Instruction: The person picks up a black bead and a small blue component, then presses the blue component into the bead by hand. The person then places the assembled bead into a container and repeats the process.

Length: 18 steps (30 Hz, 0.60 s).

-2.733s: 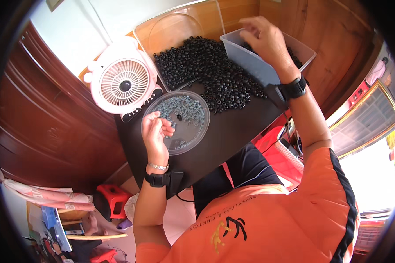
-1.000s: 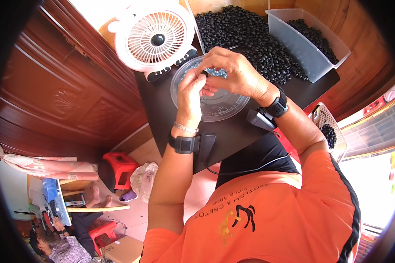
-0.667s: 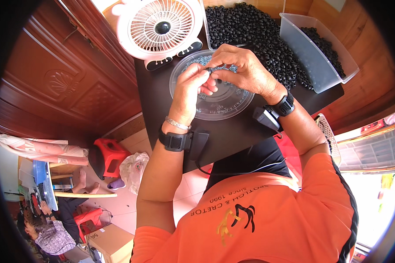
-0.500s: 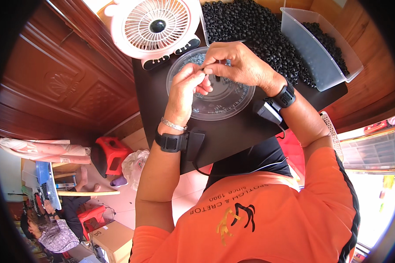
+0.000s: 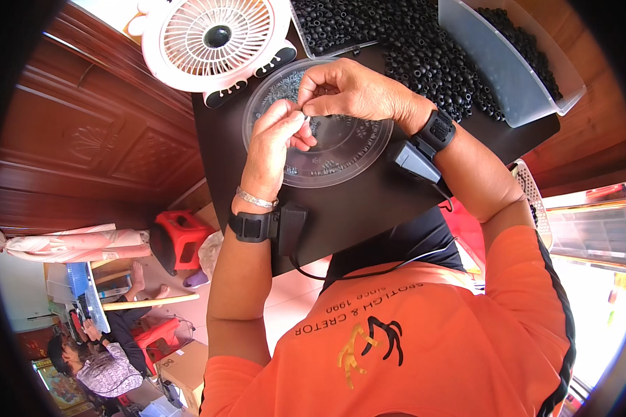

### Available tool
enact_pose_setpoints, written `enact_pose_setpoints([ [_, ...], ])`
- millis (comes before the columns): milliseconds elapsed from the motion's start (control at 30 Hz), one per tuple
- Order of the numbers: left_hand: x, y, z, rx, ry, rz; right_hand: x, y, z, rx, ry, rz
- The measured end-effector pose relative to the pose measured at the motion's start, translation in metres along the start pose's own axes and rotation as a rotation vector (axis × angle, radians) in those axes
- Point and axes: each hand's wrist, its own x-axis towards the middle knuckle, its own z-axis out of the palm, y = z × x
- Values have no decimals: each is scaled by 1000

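Over a round transparent plastic tray [image 5: 341,147], my left hand [image 5: 275,142] and my right hand [image 5: 358,90] meet, thumbs and index fingers pinched together. Whatever small piece lies between the fingertips is mostly covered, so I cannot make it out. Small silvery-blue screw-like pieces [image 5: 330,167] are scattered in the tray, many along its edge. Just beyond my right hand spreads a large heap of small black ring-shaped parts [image 5: 424,52]. Both wrists carry black strapped devices, and a bracelet circles the left one.
A white and pink fan [image 5: 218,36] stands at the far left of the dark table [image 5: 341,222]. Behind on the right, a translucent bin [image 5: 494,62] holds more black parts. A red stool [image 5: 188,240] and a seated person [image 5: 104,361] are on the left.
The view has shifted, so the hands, tray and fan now appear further left. Both hands keep their pinch, fingertips together; little else differs.
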Motion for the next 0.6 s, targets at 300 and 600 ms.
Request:
enact_pose_setpoints([
  [300,3,-5,0,331,91,85,-2,-2,1,60,36,80],
  [600,-2,-1,6,808,149,308,-3,-2,7,58,64,219],
])
